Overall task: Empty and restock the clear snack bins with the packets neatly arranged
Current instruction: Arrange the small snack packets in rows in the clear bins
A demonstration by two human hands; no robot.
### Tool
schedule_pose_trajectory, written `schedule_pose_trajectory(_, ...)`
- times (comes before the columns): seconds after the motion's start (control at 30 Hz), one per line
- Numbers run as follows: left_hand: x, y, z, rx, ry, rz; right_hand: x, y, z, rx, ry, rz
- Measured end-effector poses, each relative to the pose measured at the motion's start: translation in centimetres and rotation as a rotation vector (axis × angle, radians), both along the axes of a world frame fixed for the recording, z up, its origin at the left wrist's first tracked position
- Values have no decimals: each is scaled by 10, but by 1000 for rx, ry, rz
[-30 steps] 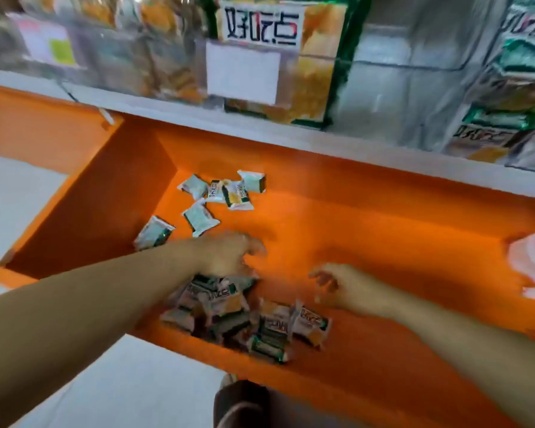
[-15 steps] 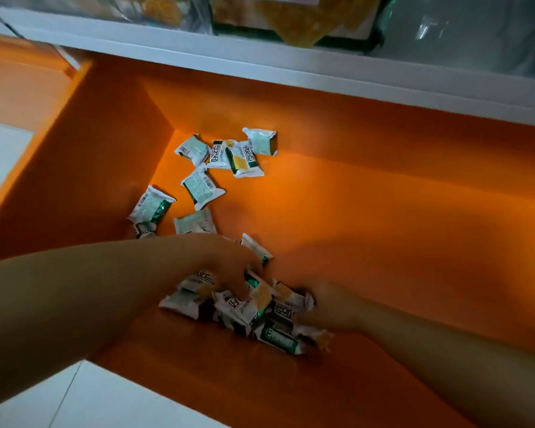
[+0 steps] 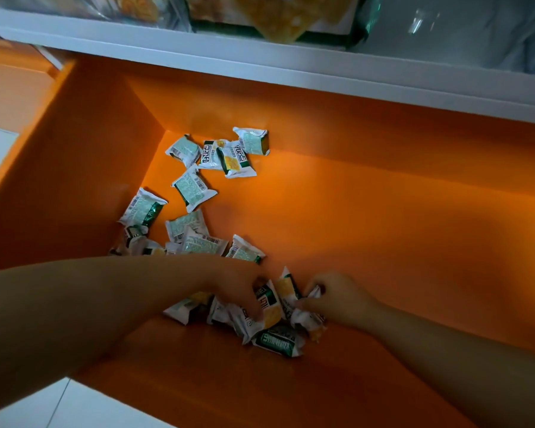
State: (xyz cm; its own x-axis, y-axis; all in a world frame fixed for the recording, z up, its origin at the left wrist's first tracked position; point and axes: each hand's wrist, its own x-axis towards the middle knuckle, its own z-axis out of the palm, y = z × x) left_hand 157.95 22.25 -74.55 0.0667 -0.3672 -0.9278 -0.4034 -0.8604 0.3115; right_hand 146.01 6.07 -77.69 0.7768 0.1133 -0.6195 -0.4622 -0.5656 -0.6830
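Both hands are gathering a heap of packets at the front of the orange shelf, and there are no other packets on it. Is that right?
Not quite. The left hand and right hand do gather the heap at the front of the orange shelf, but other packets lie loose on it, further back toward the left wall. The head view shows them.

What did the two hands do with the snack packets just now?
The right hand slid left to the near packets and now grips them. The left hand sank its curled fingers into the same heap. The far packets in the corner of the orange shelf stayed put.
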Motion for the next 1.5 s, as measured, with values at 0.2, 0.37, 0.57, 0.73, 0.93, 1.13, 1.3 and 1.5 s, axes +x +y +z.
schedule_pose_trajectory(0.2,-5,-11,10,-70,-49,-23,-2,-19,17,-12,-60,-73)
schedule_pose_trajectory(0.37,-4,-32,57,-238,-264,68,-11,-55,64,-33,-146,-164)
schedule_pose_trajectory(0.57,-35,-70,147,-517,-397,191,-42,-100,151,-182,-285,-255)
schedule_pose_trajectory(0.73,-69,-105,228,-748,-537,182,-85,-131,238,-312,-484,-284)
schedule_pose_trajectory(0.93,-106,-153,296,-1022,-604,228,-143,-178,321,-377,-710,-458)
schedule_pose_trajectory(1.13,-130,-214,333,-1184,-647,260,-171,-224,357,-318,-942,-761)
schedule_pose_trajectory(1.3,-126,-271,338,-1247,-675,279,-176,-261,369,-288,-1042,-952)
schedule_pose_trajectory(1.5,-114,-317,325,-1141,-619,267,-189,-282,367,-257,-1051,-996)
